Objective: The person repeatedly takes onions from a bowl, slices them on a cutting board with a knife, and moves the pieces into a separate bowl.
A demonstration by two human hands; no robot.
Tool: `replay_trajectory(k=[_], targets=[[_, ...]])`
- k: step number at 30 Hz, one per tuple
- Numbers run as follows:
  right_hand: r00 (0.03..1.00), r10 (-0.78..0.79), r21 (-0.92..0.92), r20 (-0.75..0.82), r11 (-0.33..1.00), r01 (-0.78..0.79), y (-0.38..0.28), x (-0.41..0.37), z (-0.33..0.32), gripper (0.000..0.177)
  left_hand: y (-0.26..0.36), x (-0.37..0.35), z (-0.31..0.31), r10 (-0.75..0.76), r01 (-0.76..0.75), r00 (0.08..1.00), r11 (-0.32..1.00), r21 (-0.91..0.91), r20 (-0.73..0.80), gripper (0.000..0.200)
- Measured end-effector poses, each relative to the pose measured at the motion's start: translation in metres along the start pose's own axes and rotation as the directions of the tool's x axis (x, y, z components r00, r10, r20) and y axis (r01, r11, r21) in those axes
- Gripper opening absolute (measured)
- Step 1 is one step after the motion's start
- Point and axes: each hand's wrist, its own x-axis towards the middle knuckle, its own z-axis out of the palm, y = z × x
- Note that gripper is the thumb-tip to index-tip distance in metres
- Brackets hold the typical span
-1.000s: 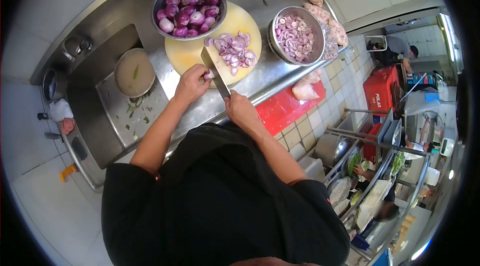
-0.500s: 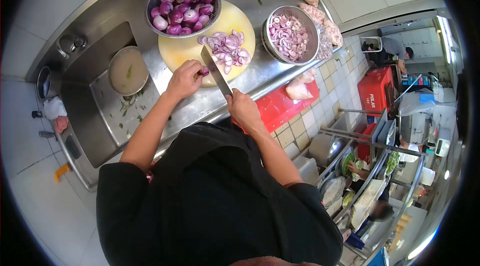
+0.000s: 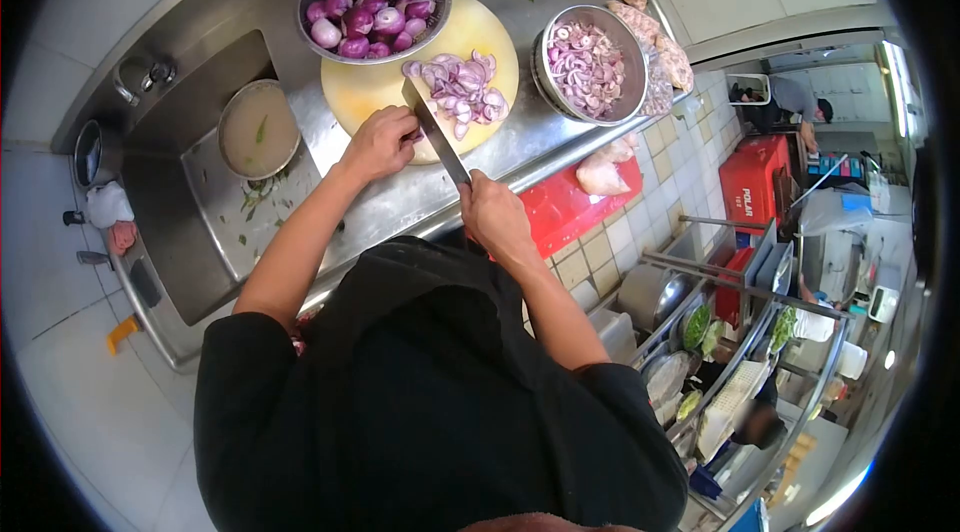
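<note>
Sink (image 3: 165, 187) at worktop's (image 3: 395, 200) left end, steel bowl (image 3: 258, 127) of cloudy liquid inside. Left hand (image 3: 378, 144) curled tight, fingertips down on cutting board's (image 3: 375, 102) near edge; what it pins is hidden. Knife (image 3: 437, 140) just right of those fingers, long axis running from worktop's front edge away toward sliced shallots (image 3: 462, 87). Right hand (image 3: 493, 215) closed round knife handle at front edge.

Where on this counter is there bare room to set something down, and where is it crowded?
Bare steel counter lies between the cutting board and the front edge, left of the knife in the right hand. More lies behind, between the bowl of whole onions and the bowl of slices. The board is crowded: sliced pile, left hand.
</note>
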Motion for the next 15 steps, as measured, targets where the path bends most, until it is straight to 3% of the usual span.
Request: replay_trajectory(k=[15], targets=[[1.000,0.001,0.011,0.020,1.000,-0.001,-0.003,0.003,-0.003,0.024,0.004,-0.007,0.004,-0.004,0.003,0.991,1.000,-0.007,-0.134,0.015]])
